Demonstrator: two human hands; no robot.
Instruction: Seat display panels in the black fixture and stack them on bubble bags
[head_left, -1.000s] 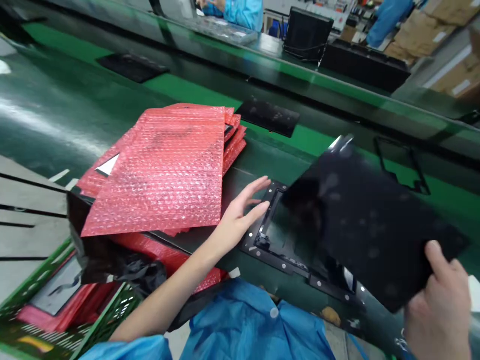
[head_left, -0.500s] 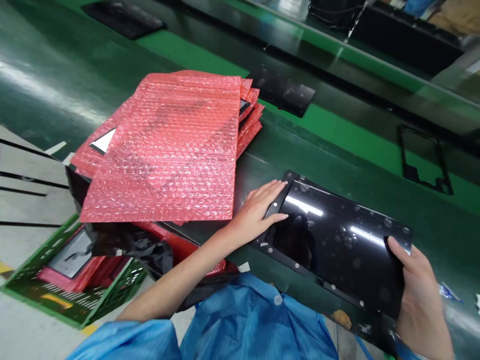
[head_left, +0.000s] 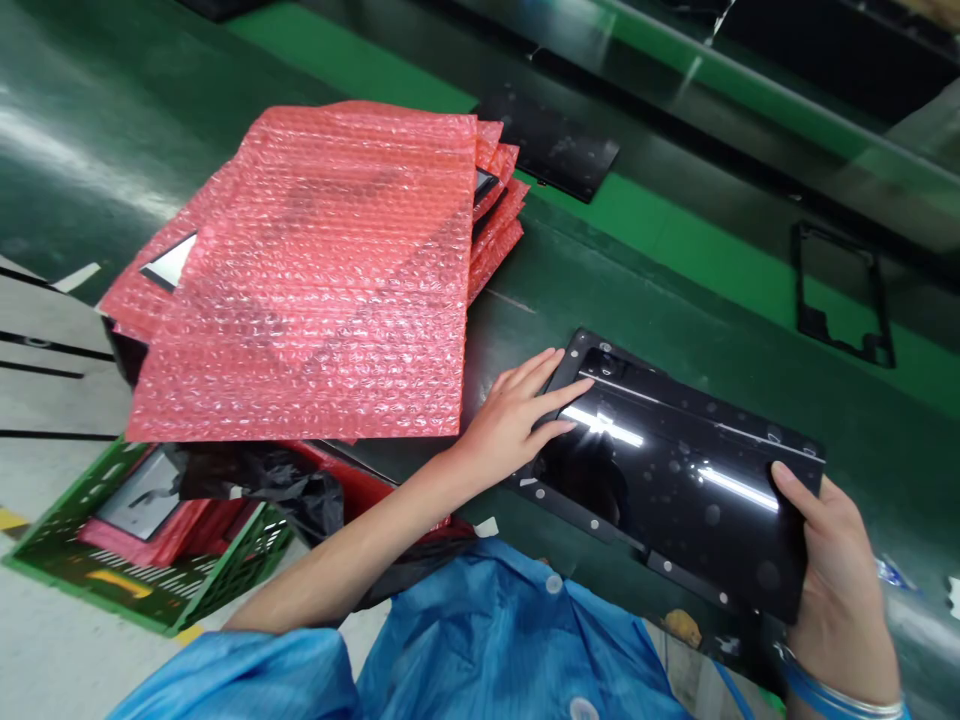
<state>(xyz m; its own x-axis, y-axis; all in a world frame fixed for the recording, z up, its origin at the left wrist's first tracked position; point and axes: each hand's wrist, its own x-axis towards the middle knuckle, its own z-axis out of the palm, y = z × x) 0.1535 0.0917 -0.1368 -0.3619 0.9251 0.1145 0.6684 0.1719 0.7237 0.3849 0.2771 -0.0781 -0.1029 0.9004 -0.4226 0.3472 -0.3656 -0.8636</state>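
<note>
A glossy black panel (head_left: 675, 490) lies over a black frame with silver screws (head_left: 600, 525) on the dark green bench. My left hand (head_left: 517, 420) rests flat on the panel's left end, fingers stretched out. My right hand (head_left: 836, 560) grips the panel's right edge, thumb on top and fingers wrapped under. The panel sits nearly flat inside the frame.
A stack of red bubble-wrap bags (head_left: 315, 280) lies left of the frame. A green crate (head_left: 142, 590) with wrapped parts stands on the floor at lower left. On the green conveyor strip behind lie a black panel (head_left: 551, 145) and an empty black frame (head_left: 840, 300).
The black panel, tilted up in my right hand a second ago, has come down flat onto the frame. My left hand moved onto its left end. The view dropped lower.
</note>
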